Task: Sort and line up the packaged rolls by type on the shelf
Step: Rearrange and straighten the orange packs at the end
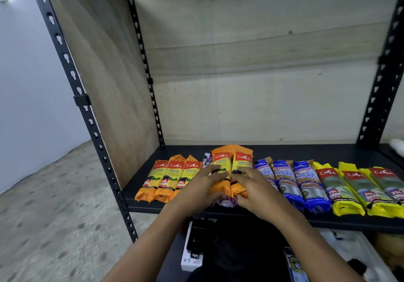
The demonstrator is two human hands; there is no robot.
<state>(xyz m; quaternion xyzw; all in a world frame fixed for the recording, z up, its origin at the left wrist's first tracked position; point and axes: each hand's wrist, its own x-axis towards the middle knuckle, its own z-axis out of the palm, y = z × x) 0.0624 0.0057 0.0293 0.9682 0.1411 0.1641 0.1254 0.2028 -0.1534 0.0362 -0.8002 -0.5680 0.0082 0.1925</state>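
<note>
L hand (202,186) & R hand (251,189) each grip 1 of 2 orange packs (223,161), fingers curled. Likely light, soft, slick film; hold mid-body.

Black slotted uprights (83,103), plywood side panel (105,74), pale back board (262,85), speckled grey floor (54,205), white wall (32,85), perhaps daylight top-left.

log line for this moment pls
left hand: grips left orange pack | right hand: grips right orange pack | shelf: orange row, blue row, yellow row | purple pack: partly under them
</note>
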